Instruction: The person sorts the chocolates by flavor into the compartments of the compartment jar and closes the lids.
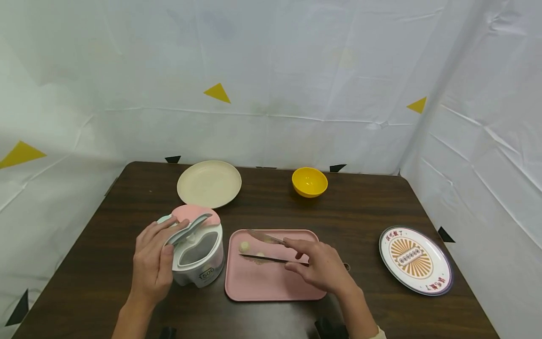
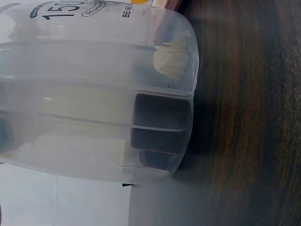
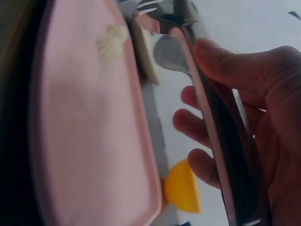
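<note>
My left hand point(image 1: 153, 263) holds the raised grey-blue lid flap point(image 1: 189, 229) of a clear storage container point(image 1: 198, 266), with the thumb on the near side. Dark blocks point(image 2: 160, 125) and a pale piece point(image 2: 171, 61) show through the container's wall in the left wrist view. My right hand point(image 1: 322, 266) grips metal tongs point(image 3: 214, 117) between thumb and fingers, their two arms spread apart. Below the tongs lies a pink tray point(image 1: 279, 289). Small pale pieces, one of them a ridged pale piece point(image 1: 244, 246), are on the tray near the tongs' tips.
Behind the container sits a cream plate point(image 1: 209, 183), and a yellow bowl point(image 1: 309, 182) stands at the back. A white patterned plate point(image 1: 416, 260) lies at the right of the dark wooden table point(image 1: 360, 216). White sheeting point(image 1: 271, 61) surrounds the table's back and sides.
</note>
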Demonstrator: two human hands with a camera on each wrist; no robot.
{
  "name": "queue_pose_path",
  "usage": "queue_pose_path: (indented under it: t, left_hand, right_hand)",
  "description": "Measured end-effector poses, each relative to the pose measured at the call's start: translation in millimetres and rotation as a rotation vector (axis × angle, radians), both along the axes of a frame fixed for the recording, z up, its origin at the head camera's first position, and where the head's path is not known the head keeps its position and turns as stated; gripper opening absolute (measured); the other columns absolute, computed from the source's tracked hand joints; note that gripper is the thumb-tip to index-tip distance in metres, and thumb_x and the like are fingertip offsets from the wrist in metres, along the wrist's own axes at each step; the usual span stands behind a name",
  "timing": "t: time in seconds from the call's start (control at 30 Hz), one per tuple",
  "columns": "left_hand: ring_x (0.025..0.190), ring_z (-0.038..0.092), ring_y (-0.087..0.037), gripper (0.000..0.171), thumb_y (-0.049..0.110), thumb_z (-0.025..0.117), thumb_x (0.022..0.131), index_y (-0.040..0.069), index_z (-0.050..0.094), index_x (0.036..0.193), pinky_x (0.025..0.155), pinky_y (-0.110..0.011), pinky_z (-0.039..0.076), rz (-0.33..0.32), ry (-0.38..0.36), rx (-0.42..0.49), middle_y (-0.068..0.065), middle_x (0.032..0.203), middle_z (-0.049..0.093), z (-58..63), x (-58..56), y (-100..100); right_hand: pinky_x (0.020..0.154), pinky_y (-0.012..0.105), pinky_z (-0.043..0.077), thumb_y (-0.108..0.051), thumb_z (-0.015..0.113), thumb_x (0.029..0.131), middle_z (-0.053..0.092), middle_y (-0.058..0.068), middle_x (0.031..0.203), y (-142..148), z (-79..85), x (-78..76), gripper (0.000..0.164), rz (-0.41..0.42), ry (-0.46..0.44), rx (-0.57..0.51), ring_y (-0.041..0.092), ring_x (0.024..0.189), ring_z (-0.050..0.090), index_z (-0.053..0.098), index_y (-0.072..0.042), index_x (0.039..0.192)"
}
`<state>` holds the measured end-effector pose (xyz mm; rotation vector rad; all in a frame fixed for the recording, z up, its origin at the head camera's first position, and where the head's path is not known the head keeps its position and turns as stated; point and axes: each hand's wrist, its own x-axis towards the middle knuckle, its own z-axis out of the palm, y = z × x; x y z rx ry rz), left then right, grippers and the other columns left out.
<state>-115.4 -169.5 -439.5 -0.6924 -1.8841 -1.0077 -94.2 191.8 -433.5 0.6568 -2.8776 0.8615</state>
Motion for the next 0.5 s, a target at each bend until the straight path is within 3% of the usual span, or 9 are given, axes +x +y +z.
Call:
queue_pose_path:
  t: [0.3,0.5]
  left_hand:
    - [0.115,0.059,-0.034,0.040,0.019,0.040,0.100,-0.003,0.070,0.113,0.107,-0.048,0.028,-0.001,0.007,0.005,-0.013,0.111,0.071,0.3,-0.1,1]
    - [0.115,0.059,-0.034,0.039,0.019,0.040,0.100,-0.003,0.070,0.112,0.108,-0.046,0.027,-0.002,0.007,0.005,-0.013,0.111,0.071,0.0,-0.3,0]
  right_hand:
    - [0.053,0.025,0.039,-0.028,0.077,0.084,0.073,-0.006,0.103,6,-21.9,-0.8,0.042,0.038,-0.005,0.017,-0.003,0.066,0.056,0.070,-0.020,0.125]
    - [0.054,0.025,0.038,-0.025,0.078,0.083,0.071,-0.014,0.086,6,-27.1,-2.2,0.041,0.002,0.014,0.041,-0.003,0.061,0.051,0.071,-0.024,0.123]
